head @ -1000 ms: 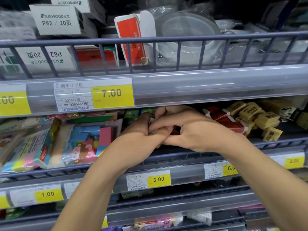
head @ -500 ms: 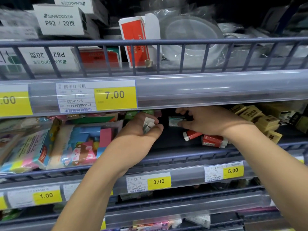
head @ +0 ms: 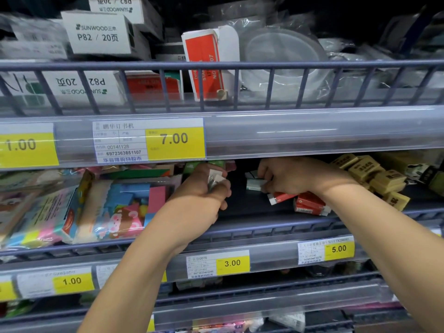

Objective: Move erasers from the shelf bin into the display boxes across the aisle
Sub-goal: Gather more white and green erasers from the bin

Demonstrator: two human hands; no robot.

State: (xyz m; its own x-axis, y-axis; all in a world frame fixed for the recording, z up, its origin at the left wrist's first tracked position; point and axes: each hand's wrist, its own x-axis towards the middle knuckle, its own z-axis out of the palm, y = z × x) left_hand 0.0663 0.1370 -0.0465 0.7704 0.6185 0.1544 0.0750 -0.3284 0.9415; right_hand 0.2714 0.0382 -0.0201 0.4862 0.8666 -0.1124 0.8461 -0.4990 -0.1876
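White erasers (head: 215, 179) sit gripped in the left hand (head: 204, 191); right hand (head: 290, 175) apparently pinches another eraser (head: 255, 183).

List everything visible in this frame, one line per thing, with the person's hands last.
white erasers: a few, white, middle shelf at the right fingertips
red-sleeved erasers: about three, red and white, under the right wrist
tan erasers: a pile, tan, right end of the shelf
colourful packs: several, pink, blue and yellow, left of the shelf
SUNWOOD boxes: several, white, top shelf
price tags: six, yellow
left hand: grips small white erasers
right hand: pinches a white eraser
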